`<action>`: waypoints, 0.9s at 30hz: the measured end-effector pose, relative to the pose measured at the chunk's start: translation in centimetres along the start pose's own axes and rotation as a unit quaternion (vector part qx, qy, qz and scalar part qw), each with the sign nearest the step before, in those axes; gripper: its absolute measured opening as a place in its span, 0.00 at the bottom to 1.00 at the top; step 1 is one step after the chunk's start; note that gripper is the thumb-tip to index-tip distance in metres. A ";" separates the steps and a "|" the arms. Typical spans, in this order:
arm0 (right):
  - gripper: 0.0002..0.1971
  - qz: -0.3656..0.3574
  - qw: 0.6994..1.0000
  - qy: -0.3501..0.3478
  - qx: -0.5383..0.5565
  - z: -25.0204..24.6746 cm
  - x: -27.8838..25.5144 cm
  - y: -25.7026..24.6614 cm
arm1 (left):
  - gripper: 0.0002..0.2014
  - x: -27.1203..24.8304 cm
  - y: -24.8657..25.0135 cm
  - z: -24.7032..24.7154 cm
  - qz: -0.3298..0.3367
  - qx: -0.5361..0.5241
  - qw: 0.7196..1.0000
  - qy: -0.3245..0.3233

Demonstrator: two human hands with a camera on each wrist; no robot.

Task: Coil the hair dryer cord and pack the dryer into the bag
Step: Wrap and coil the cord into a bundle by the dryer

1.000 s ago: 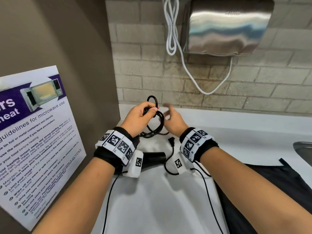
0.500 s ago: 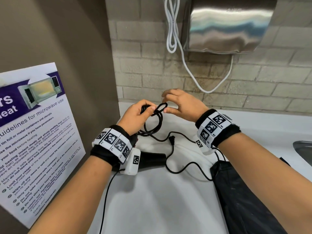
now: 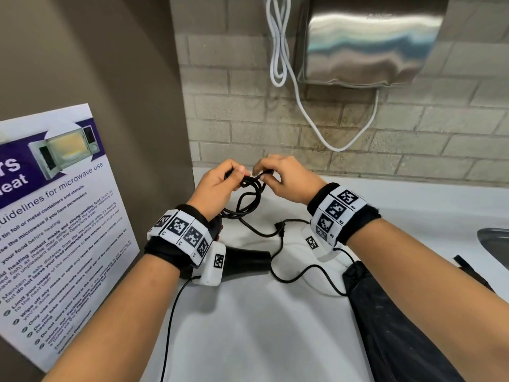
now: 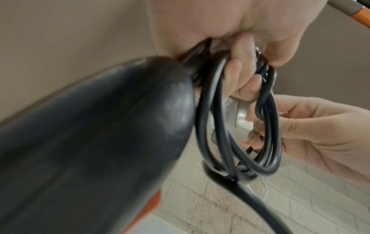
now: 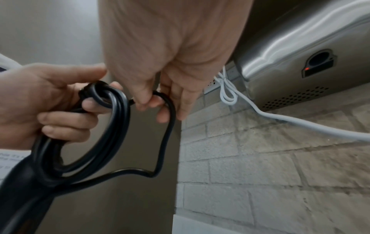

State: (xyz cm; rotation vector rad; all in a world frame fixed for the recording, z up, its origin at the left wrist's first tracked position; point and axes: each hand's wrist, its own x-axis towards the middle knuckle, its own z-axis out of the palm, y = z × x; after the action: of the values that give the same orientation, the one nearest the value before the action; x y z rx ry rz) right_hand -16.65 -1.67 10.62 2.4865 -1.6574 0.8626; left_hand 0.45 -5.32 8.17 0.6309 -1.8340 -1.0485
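A black hair dryer [image 3: 243, 261] sits low under my left wrist, and its handle end [image 4: 90, 134] reaches up to my left palm. My left hand [image 3: 234, 175] grips several coiled loops of the black cord [image 3: 248, 198] above the white counter [image 3: 248, 326]. My right hand [image 3: 261, 175] is just beside it and pinches the free strand [image 5: 166, 107] between thumb and fingers. The remaining cord trails over the counter, with the plug [image 3: 279, 226] lying below my right hand. A black bag [image 3: 391, 334] lies flat at the right, partly under my right forearm.
A steel hand dryer [image 3: 366, 42] hangs on the brick wall, with a white cable [image 3: 278, 51] looped beside it. A microwave poster [image 3: 55, 216] leans on the left wall. A sink edge [image 3: 495, 244] shows at far right.
My right hand rose from the counter and moved left to meet my left hand, bringing a further strand of cord up to the coil. My left hand stayed in place.
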 end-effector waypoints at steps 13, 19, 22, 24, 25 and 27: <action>0.05 -0.055 0.978 0.070 -0.190 -1.4 0.3 -3.7 | 0.07 0.5 0.8 0.0 -0.010 0.143 0.985 -0.097; 0.13 -0.077 0.976 0.106 -0.176 -1.4 -0.3 -4.1 | 0.07 0.6 -0.2 -0.2 0.014 0.157 0.987 -0.027; 0.12 -0.011 0.985 0.083 -0.152 -1.6 -0.2 -3.9 | 0.06 0.8 -0.7 -0.1 0.033 0.149 0.988 0.017; 0.13 0.018 0.990 0.060 -0.128 -1.6 -0.4 -3.5 | 0.09 1.0 -0.9 0.0 0.041 0.132 0.990 0.034; 0.13 0.025 0.992 0.051 -0.115 -1.5 -0.6 -3.3 | 0.09 1.0 -0.9 0.0 0.040 0.124 0.991 0.041; 0.15 0.031 0.993 0.041 -0.107 -1.3 -1.1 -2.8 | 0.07 1.0 -0.8 -0.1 0.033 0.105 0.993 0.051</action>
State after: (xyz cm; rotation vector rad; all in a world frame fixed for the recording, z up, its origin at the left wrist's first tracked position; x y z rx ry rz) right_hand -15.10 0.86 11.94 2.2399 -1.7086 0.7376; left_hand 0.07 -6.57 7.95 0.7297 -1.8757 -0.7707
